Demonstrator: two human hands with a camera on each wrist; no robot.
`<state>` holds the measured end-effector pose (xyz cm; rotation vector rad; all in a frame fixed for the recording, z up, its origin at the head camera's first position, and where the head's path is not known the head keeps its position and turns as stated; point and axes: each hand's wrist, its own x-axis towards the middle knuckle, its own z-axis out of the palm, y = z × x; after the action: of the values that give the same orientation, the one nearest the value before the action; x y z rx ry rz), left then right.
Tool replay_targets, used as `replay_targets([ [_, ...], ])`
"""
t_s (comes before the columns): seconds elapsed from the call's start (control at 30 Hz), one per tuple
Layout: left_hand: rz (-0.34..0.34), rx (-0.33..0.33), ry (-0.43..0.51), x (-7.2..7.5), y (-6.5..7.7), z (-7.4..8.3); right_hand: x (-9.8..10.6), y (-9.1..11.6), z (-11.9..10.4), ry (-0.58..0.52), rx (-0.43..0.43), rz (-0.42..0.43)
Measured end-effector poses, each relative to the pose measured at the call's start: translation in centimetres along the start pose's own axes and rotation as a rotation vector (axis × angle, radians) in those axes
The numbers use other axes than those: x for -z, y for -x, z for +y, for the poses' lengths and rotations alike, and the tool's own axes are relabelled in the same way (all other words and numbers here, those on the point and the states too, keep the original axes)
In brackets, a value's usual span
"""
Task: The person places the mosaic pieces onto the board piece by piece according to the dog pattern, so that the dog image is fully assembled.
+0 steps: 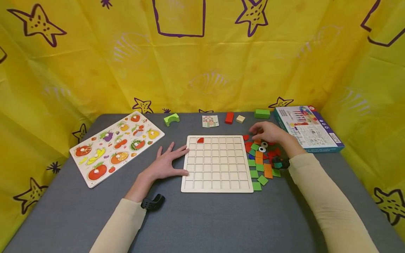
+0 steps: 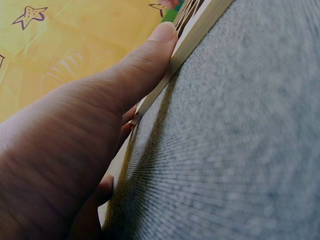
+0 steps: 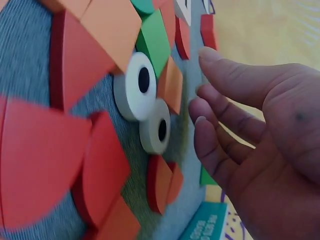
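Yellow cloth (image 1: 177, 70) printed with dark starfish outlines hangs behind and down both sides of the grey table (image 1: 202, 221). From where I stand, a fruit puzzle (image 1: 109, 144) lies flat at far left, its long axis slanting from near left to far right. Next comes the left hand (image 1: 166, 164), fingers spread apart, thumb and fingertips touching the left edge of a pale gridded board (image 1: 218, 161). That board lies flat mid-table, squared to the person, near and far edges running left to right; it looks nearly square, so I can't tell a longer axis. One red quarter-round piece (image 1: 200, 140) sits in its farthest row, toward the left. Beyond it stand a small picture card (image 1: 210, 121) and a few blocks (image 1: 229, 118). Just right of the board, the right hand (image 1: 269, 133) hovers with loosely bent fingers, thumb apart and nothing between them, above scattered coloured pieces (image 1: 259, 167) turned various ways. At far right, a blue-edged box (image 1: 305, 130) angles from far left to near right.
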<state>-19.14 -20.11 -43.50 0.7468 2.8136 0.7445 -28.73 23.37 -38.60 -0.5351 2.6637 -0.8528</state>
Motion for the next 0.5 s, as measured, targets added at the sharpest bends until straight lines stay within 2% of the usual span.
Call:
replay_targets([
  [0.17,-0.003,-0.002,-0.004,0.0,0.0,0.0,0.5,0.6,0.6,0.057,0.011,-0.047],
  [0.3,-0.003,0.002,-0.014,-0.1,0.0,-0.1,0.4,0.8,1.0,0.076,-0.022,-0.102],
  [0.5,0.005,0.002,-0.023,-0.1,0.0,-0.1,0.2,0.7,0.9,0.094,-0.053,-0.096],
])
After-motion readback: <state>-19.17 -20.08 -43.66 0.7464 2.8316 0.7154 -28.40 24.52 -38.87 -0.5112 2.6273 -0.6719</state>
